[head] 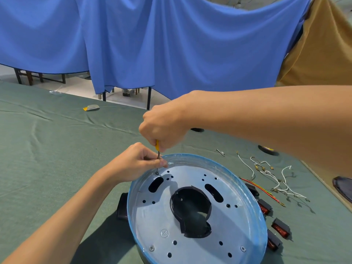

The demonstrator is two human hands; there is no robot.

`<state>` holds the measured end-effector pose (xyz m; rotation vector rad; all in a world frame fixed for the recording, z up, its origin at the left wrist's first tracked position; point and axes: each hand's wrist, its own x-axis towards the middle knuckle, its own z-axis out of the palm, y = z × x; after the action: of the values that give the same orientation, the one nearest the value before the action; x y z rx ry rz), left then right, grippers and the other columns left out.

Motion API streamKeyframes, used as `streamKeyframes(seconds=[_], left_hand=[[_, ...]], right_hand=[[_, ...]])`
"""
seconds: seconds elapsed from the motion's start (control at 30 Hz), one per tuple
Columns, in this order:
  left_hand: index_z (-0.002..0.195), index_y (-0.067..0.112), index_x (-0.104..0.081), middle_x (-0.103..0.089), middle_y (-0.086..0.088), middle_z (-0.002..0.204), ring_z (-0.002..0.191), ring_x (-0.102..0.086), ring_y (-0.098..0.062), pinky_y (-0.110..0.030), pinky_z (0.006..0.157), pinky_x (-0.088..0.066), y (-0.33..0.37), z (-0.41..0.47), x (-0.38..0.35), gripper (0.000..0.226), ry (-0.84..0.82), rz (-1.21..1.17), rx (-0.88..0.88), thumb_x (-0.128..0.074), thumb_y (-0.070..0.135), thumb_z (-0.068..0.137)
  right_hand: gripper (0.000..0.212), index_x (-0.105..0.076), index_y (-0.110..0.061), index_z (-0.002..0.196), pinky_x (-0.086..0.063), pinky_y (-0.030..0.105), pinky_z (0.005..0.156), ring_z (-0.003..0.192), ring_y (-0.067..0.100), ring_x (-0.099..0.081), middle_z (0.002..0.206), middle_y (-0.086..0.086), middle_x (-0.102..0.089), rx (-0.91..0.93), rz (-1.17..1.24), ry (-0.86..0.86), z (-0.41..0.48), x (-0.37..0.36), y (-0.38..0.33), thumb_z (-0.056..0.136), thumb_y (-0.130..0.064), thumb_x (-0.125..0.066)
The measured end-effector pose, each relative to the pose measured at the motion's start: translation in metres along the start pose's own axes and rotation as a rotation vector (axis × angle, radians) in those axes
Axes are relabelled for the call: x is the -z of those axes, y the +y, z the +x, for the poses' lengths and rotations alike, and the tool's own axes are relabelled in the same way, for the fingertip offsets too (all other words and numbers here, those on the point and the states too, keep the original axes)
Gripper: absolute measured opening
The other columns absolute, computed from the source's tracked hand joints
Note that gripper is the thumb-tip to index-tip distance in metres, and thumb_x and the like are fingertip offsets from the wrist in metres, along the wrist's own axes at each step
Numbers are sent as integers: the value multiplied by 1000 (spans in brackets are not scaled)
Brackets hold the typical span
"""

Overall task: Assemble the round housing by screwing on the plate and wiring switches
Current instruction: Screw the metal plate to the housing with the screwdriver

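A round housing with a blue rim [247, 189] lies on the green table cloth, and a silver perforated plate [152, 216] sits inside it. Two screws [151, 248] are in the plate near its front edge. My right hand [163, 128] grips the yellow handle of a screwdriver [157, 147], held upright over a screw [157, 172] at the plate's far left edge. My left hand [137, 162] pinches the screwdriver's metal shaft just above that screw. Several black and red rocker switches [280, 227] lie to the right of the housing.
Loose white wires [270, 174] and a red and yellow wire [262, 190] lie right of the housing. A roll of black tape [268, 149] and a small metal part [220, 152] sit farther back. Blue cloth [152, 44] hangs behind the table.
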<state>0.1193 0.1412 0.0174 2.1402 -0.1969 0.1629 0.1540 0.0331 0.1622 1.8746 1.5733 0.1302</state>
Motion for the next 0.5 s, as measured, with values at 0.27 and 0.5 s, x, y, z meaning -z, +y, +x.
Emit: streamKeyframes(seconds=[0.27,0.5], left_hand=[[55,11,-65,-42,-6,63,57,-22,-15,-31,54,-20,-1,0,-3,40,12,50,5,-72,30,89],[56,4,-62,-38,-2,60,59,-25,-17,-31,56,-22,0,0,0,43,15,88,18,-73,28,89]], right_hand=[[26,-66,-5,82,-29,13,37,40,17,-35,63,2,-51,-335,466,-357,16,-4,11,96,-25,-55],[25,-67,-10,90,-37,16,43,45,16,-46,71,-2,-69,-333,383,-335,11,6,1,92,-33,-58]])
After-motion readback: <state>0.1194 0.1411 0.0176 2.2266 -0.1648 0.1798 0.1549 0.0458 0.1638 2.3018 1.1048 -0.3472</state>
